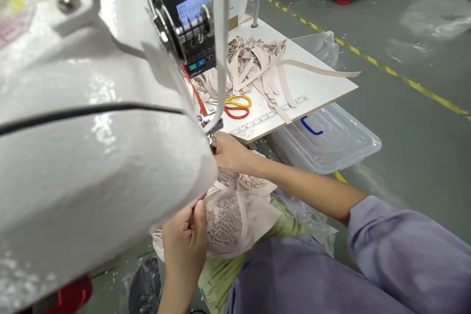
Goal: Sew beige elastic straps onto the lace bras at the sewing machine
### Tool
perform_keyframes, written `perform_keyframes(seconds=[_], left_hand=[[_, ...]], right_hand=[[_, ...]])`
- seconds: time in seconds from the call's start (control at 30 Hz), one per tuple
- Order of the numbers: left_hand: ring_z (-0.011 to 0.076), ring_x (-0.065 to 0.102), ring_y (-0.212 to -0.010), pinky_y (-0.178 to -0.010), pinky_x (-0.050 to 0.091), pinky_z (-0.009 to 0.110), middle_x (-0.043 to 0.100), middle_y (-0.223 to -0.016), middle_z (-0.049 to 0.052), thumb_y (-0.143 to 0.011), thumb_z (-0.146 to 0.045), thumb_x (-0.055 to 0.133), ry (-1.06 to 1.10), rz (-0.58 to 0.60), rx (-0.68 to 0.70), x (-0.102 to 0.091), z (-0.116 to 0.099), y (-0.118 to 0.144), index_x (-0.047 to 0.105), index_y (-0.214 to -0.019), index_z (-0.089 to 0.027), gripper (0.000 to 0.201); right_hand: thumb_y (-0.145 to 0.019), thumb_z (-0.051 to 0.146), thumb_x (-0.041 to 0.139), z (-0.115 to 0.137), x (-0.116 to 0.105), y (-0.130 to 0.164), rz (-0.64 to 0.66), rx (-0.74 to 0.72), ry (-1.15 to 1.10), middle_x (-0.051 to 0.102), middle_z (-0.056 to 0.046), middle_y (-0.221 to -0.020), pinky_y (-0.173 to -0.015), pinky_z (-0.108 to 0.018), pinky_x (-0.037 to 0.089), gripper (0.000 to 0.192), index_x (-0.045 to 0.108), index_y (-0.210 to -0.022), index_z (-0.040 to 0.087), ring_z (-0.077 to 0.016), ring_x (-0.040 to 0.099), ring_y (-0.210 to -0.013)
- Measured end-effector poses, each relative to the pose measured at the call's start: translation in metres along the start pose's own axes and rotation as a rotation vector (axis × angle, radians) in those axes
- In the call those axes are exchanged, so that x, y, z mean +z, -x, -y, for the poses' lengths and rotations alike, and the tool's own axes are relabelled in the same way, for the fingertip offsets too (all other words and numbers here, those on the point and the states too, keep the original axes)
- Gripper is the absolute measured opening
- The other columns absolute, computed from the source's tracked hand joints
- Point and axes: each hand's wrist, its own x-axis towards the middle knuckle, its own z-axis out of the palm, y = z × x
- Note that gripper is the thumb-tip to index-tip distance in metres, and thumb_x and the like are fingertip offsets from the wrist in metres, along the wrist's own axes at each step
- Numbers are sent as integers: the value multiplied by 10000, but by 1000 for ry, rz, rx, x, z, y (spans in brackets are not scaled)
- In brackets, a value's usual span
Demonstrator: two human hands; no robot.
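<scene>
A pale pink lace bra (225, 221) hangs below the head of a white sewing machine (110, 167), over my lap. My left hand (186, 233) pinches its near edge between thumb and fingers, beside the machine head. Higher up, my right hand (233, 154) lies on the far part of the bra, close to the needle area. Its fingertips are hidden behind the machine, so their grip does not show. The presser foot area (211, 140) is partly visible just left of that hand.
Beige fabric strips (253, 66) are heaped on the white table (320, 83), near scissors (237, 107) with red and yellow handles. A lit control panel (191, 19) stands behind the machine. Below the table edge is a clear lidded plastic box (331, 137).
</scene>
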Motion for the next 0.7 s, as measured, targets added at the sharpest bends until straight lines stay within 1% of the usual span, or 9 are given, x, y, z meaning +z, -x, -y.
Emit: perform_keyframes(seconds=[0.1, 0.23, 0.33, 0.5, 0.6, 0.7], left_hand=[[224, 755, -922, -753, 597, 282, 787, -1034, 53, -957, -325, 510, -42, -4, 53, 1, 2, 3, 765, -1067, -219, 297], [221, 748, -966, -778, 592, 270, 781, -1064, 59, -960, -297, 509, -80, -38, 84, 5, 5, 7, 751, -1086, -208, 287], [213, 756, -922, -749, 593, 261, 784, -1045, 64, -959, -291, 515, -77, -47, 115, 9, 5, 9, 752, -1080, -200, 281], [222, 750, -952, -688, 596, 254, 776, -1073, 76, -972, -306, 511, -58, -30, 98, 15, -1, 13, 749, -1107, -203, 292], [217, 746, -972, -727, 597, 251, 775, -1082, 77, -974, -288, 513, -44, -13, 132, 18, -3, 13, 742, -1125, -194, 290], [195, 754, -905, -704, 583, 232, 778, -1068, 69, -974, -272, 519, -44, 1, 171, 21, -3, 13, 738, -1134, -205, 279]], right_hand=[[-800, 164, 622, -3, 2, 2, -37, 2, -52, 571, -9, -843, -688, -272, 420, 52, 586, -836, 169, -146, 507, -778], [-802, 149, 661, -6, 5, 3, -75, -35, -24, 567, -16, -906, -724, -259, 407, 60, 605, -816, 163, -138, 518, -829], [-806, 125, 670, -7, 4, 4, -91, -41, -11, 562, -16, -947, -728, -253, 395, 71, 609, -824, 157, -122, 510, -817], [-829, 143, 655, -8, 1, 8, -73, -15, -16, 553, -25, -973, -721, -264, 395, 49, 621, -862, 156, -123, 502, -801], [-828, 133, 637, -10, 0, 9, -85, -39, -26, 553, -30, -984, -743, -277, 411, 40, 621, -858, 154, -132, 518, -824], [-826, 135, 625, -11, 0, 10, -94, -52, -40, 552, -31, -1001, -732, -277, 420, 42, 612, -858, 158, -130, 525, -810]])
